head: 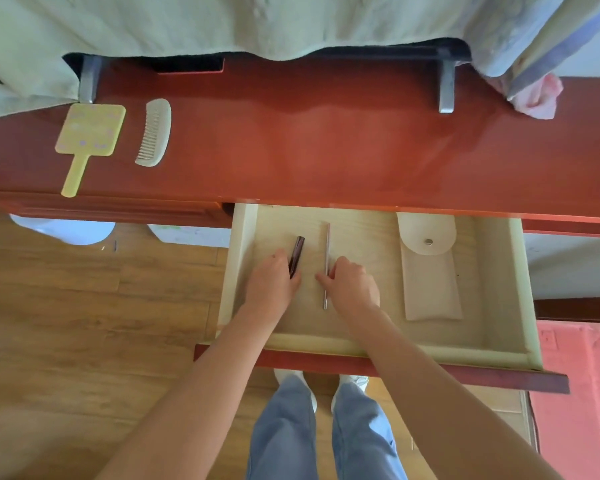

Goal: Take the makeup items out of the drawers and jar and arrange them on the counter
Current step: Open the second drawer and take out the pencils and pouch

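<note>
A pale wooden drawer (499, 289) stands pulled out from the red counter (326, 140). Inside it, my left hand (272, 282) closes around the lower end of a dark tube (298, 252). My right hand (352, 282) pinches a thin silver stick (327, 244) that lies lengthwise on the drawer floor. A cream pouch (430, 282) with a snap button rests in the right part of the drawer. On the counter at the left lie a yellow hand mirror (89, 133) and a cream comb (155, 131).
A pale green cloth (222, 22) hangs over the back of the counter, with grey metal brackets (445, 84) below it. A pink cloth (537, 97) lies at the far right. Wooden floor (84, 323) is to the left, a red mat (579, 393) to the right.
</note>
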Tool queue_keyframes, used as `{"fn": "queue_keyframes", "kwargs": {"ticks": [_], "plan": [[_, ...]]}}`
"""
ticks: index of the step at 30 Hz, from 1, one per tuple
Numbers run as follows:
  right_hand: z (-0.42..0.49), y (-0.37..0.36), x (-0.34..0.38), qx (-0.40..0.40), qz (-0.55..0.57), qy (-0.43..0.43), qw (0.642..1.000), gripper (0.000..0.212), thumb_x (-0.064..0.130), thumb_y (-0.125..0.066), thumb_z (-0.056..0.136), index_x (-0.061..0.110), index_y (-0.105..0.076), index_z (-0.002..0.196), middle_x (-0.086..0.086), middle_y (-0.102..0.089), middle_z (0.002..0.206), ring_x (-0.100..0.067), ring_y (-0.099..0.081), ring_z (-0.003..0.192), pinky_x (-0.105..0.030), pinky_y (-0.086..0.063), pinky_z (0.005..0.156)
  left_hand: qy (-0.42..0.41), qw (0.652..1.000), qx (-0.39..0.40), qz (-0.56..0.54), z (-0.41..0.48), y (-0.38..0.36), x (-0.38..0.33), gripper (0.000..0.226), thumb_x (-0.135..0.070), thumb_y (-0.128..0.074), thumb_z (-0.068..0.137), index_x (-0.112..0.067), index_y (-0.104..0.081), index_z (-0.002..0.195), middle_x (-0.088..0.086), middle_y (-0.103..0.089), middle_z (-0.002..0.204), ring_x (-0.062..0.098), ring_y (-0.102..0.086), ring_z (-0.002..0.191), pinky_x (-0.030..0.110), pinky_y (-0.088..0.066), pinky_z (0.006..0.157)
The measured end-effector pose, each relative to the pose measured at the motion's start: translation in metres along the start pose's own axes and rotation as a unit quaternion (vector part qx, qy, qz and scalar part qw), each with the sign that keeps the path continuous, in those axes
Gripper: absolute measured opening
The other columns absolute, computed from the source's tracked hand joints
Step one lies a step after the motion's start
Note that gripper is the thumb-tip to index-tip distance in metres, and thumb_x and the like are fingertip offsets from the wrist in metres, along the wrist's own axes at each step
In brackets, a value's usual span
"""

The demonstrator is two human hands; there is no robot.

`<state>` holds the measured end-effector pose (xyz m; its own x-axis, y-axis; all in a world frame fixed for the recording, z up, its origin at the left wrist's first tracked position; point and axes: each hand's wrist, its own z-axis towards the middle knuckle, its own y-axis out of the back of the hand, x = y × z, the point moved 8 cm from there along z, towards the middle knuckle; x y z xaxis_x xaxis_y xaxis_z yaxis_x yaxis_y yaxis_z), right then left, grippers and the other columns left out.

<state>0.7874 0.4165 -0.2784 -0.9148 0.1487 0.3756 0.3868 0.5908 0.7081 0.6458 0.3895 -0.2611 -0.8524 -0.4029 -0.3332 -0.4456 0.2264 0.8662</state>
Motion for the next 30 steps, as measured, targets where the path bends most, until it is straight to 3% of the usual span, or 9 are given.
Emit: {"fn": "queue_keyframes", "kwargs": {"ticks": [5,9,14,19,22,24,27,30], "plan": [[-0.004,0.005,-0.002,-0.010,-0.001,-0.016,1.000,0.021,0.028,-0.048,0.090,0.009,-0.055,0.095,-0.009,-0.063,0.086,-0.028,-0.059,0.074,-0.030,-0.041,0.057,0.011,0.998,0.021,-0.058,-0.003,0.001,0.003,0.017,-0.024,-0.056,0.090,-0.012,-0.045,0.084,0.002,-0.050,0.074,0.021,-0.052,0.069,0.027,-0.031,0.050],[-0.023,0.023,-0.002,-0.005,0.057,0.002,0.998,0.020,0.035,-0.051,0.088,0.018,-0.059,0.093,0.000,-0.065,0.080,-0.019,-0.060,0.070,-0.026,-0.043,0.055,-0.015,0.995,0.023,-0.091,-0.020,0.014,-0.005,0.015,-0.025,-0.055,0.091,-0.011,-0.052,0.093,0.000,-0.054,0.074,0.015,-0.054,0.063,0.022,-0.035,0.050],[-0.056,0.071,0.016,-0.028,0.141,0.059,0.988,0.016,0.036,-0.056,0.087,0.021,-0.060,0.084,0.011,-0.061,0.068,-0.007,-0.054,0.058,-0.023,-0.040,0.050,-0.040,0.986,-0.041,-0.158,-0.034,0.062,-0.018,0.013,-0.028,-0.058,0.089,-0.017,-0.054,0.094,-0.007,-0.059,0.077,0.007,-0.058,0.056,0.016,-0.040,0.049],[-0.047,0.117,0.051,-0.043,0.250,0.086,0.964,0.013,0.027,-0.059,0.084,0.021,-0.061,0.072,0.006,-0.063,0.065,-0.010,-0.046,0.049,-0.026,-0.037,0.051,-0.038,0.966,-0.130,-0.219,-0.004,0.129,-0.024,0.007,-0.024,-0.063,0.085,-0.019,-0.058,0.085,-0.010,-0.057,0.070,0.011,-0.058,0.055,0.030,-0.048,0.057],[-0.026,0.142,0.068,-0.076,0.309,0.071,0.945,0.015,0.025,-0.060,0.082,0.020,-0.063,0.069,0.006,-0.062,0.062,-0.011,-0.045,0.048,-0.024,-0.035,0.049,-0.033,0.960,-0.151,-0.233,0.027,0.156,-0.021,0.011,-0.027,-0.064,0.084,-0.017,-0.061,0.087,-0.010,-0.056,0.072,0.018,-0.059,0.069,0.039,-0.054,0.063],[-0.009,0.155,0.077,-0.113,0.333,0.053,0.935,0.014,0.025,-0.056,0.082,0.019,-0.064,0.073,0.004,-0.064,0.065,-0.011,-0.048,0.050,-0.023,-0.036,0.049,-0.025,0.960,-0.158,-0.231,0.048,0.168,-0.017,0.016,-0.029,-0.064,0.085,-0.014,-0.063,0.090,-0.011,-0.056,0.073,0.018,-0.058,0.074,0.037,-0.054,0.066],[0.016,0.161,0.093,-0.156,0.312,0.034,0.936,0.018,0.028,-0.051,0.087,0.014,-0.063,0.088,0.006,-0.060,0.068,-0.009,-0.050,0.055,-0.023,-0.036,0.049,-0.018,0.966,-0.162,-0.201,0.078,0.179,-0.011,0.023,-0.031,-0.063,0.086,-0.011,-0.063,0.097,-0.003,-0.059,0.081,0.018,-0.060,0.074,0.032,-0.053,0.066],[0.033,0.156,0.107,-0.192,0.213,0.013,0.958,0.018,0.030,-0.048,0.092,0.015,-0.056,0.094,0.006,-0.058,0.073,-0.012,-0.052,0.062,-0.025,-0.034,0.051,-0.010,0.974,-0.167,-0.154,0.100,0.181,-0.004,0.023,-0.031,-0.064,0.086,-0.010,-0.063,0.095,-0.002,-0.062,0.080,0.017,-0.060,0.073,0.026,-0.045,0.065]]}}
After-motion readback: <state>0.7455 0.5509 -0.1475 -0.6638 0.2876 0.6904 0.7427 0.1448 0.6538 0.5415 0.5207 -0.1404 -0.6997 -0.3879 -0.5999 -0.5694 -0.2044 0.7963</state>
